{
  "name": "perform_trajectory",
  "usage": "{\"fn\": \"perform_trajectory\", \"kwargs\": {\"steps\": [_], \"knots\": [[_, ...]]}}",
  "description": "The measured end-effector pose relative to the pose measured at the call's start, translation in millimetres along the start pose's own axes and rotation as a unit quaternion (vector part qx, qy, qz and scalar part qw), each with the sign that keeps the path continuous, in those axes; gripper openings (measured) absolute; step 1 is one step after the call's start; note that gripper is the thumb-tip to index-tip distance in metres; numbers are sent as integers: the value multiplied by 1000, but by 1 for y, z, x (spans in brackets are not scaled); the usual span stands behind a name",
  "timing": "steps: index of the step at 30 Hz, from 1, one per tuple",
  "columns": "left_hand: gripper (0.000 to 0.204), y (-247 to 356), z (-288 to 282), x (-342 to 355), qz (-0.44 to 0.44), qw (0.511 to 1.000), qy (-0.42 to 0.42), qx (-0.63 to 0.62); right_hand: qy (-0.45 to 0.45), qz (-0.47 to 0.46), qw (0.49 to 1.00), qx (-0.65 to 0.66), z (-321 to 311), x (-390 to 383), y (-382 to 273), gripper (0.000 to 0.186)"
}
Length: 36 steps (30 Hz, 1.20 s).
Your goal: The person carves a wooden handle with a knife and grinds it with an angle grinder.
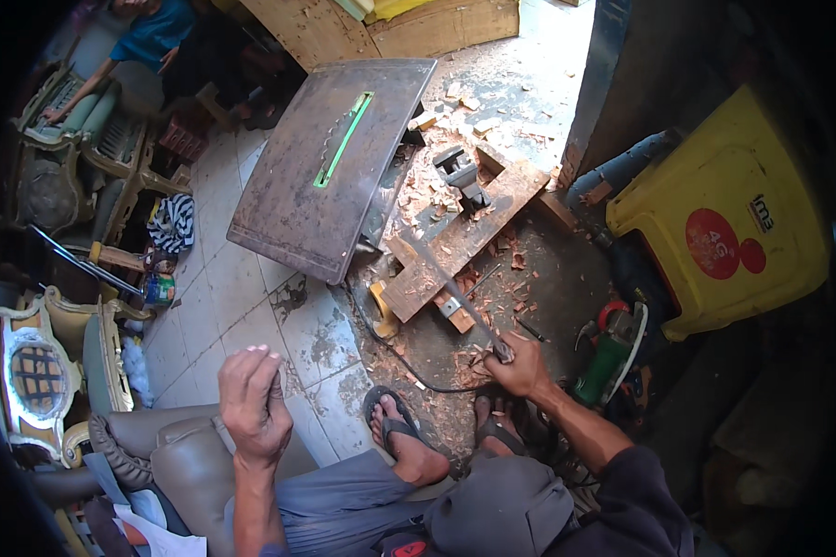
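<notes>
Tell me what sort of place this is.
Most likely a woodworking shop: wood shavings lie scattered beside what looks like a table saw, and a green angle grinder sits off to the right.

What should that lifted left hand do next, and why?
Perhaps the left hand should come down to steady the wooden board: it is raised away from it, while the right hand alone grips a long dark tool over that board.
</notes>
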<state>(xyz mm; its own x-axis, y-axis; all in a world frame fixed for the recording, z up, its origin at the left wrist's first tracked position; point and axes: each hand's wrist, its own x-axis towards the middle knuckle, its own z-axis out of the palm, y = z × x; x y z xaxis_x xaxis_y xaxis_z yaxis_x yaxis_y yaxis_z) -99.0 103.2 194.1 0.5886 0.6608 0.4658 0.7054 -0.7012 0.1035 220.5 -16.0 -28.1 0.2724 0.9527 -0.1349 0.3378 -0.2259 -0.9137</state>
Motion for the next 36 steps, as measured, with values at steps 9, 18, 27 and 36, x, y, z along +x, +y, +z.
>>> {"fn": "perform_trajectory", "kwargs": {"steps": [9,18,27,36], "knots": [[18,11,43,-42,-76,980,-128,-132,-118,285,937,165,8,5,36,12],[16,31,102,-95,-152,933,-227,-234,-150,331,770,524,20,-17,9,7],[15,35,114,-105,-147,912,-281,-261,-72,290,954,1,32,1,17,44],[15,42,118,-97,-129,909,-301,-259,-53,233,969,-66,26,-2,26,37]]}}
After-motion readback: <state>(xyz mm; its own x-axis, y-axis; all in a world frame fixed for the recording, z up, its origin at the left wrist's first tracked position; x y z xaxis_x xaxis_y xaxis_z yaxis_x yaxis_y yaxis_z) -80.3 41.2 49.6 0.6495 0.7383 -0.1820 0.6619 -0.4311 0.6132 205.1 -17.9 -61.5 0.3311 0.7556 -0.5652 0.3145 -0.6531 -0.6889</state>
